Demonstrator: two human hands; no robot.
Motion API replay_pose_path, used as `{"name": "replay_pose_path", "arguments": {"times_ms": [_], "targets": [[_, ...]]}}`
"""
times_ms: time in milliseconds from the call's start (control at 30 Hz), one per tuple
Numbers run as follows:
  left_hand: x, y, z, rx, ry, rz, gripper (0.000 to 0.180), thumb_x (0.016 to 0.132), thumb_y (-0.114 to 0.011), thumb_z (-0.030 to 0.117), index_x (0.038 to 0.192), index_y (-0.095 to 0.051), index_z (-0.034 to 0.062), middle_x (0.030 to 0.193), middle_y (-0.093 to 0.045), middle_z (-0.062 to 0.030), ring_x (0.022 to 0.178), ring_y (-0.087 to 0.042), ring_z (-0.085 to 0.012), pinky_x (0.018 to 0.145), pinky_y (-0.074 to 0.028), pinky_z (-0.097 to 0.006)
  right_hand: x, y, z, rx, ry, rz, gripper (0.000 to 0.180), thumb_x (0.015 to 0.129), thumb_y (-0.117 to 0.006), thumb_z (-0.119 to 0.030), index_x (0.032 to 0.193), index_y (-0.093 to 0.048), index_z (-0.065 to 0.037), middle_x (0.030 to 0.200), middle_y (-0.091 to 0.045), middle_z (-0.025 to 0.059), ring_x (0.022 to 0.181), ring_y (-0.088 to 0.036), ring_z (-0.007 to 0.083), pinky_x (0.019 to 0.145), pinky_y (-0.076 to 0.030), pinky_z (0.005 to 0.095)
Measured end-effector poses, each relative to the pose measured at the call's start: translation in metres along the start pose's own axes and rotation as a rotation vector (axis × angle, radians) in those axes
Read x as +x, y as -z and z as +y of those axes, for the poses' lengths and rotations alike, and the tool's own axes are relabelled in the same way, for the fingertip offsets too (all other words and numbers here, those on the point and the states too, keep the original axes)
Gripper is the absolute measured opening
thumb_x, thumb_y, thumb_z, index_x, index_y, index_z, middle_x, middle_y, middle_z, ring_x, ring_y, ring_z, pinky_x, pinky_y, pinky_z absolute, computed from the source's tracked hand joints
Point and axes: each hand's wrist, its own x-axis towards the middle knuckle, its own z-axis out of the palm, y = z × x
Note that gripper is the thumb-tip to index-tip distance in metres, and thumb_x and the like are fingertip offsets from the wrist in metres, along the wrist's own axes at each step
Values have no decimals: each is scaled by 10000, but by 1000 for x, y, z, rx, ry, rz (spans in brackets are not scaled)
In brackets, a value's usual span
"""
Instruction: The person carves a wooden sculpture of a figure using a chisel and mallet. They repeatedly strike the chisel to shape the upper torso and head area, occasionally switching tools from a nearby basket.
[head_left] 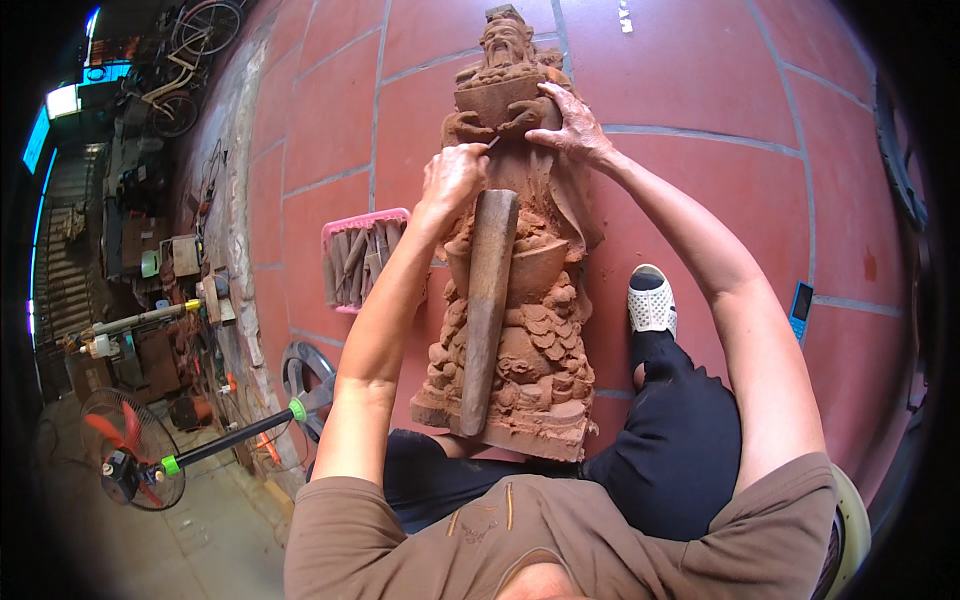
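Note:
A brown carved wooden statue (520,345) of a bearded figure lies lengthwise before me, its head at the far end. My left hand (455,180) is closed around a thin carving tool (493,143); only its slim tip shows, pointing at the carving below the statue's sleeves. My right hand (572,125) rests on the statue's far right part near the chest, thumb and fingers apart and holding nothing. A long wooden club-like mallet (489,310) lies along the middle and base of the statue, touched by neither hand.
A pink basket (326,232) of wooden-handled tools stands left of the statue on the red tiled floor (690,70). My shoe (651,300) and a blue phone (801,302) are at right. A fan (125,450), bicycle (175,80) and clutter line the left.

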Motion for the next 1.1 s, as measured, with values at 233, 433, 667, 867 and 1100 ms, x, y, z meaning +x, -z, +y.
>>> {"name": "replay_pose_path", "arguments": {"times_ms": [233,433,667,867,1100], "targets": [[10,8,2,58,39,97,293,918,-593,260,1176,-689,160,993,-695,-193,939,-671,-381,818,-535,-479,1,0,-4,10,-17,2,917,701,-785,-502,1433,-407,-97,1473,-415,182,1371,-390,332,1144,-312,429],[10,24,0,48,-52,4,301,883,-617,244,1167,-699,188,996,-702,-185,932,-681,-354,826,-534,-469,1,2,-1,6,3,3,913,710,-785,-499,1434,-403,-96,1469,-414,190,1370,-388,340,1144,-313,435],[36,32,8,250,-242,9,302,861,-639,211,1156,-706,222,979,-691,-141,909,-674,-317,786,-535,-441,1,2,-2,12,-9,1,921,700,-783,-510,1434,-406,-101,1474,-410,186,1375,-382,337,1145,-308,433],[50,25,6,560,-469,29,184,864,-587,120,1006,-702,142,892,-648,-167,837,-672,-325,700,-543,-428,0,1,-5,13,-5,-8,917,721,-788,-496,1439,-391,-87,1462,-418,198,1370,-385,344,1139,-316,436],[45,29,3,774,-590,56,138,890,-573,113,952,-664,31,819,-642,-171,770,-689,-285,609,-558,-379,1,1,0,12,2,-14,929,697,-785,-512,1437,-401,-101,1471,-414,182,1373,-385,333,1144,-310,427]]}}
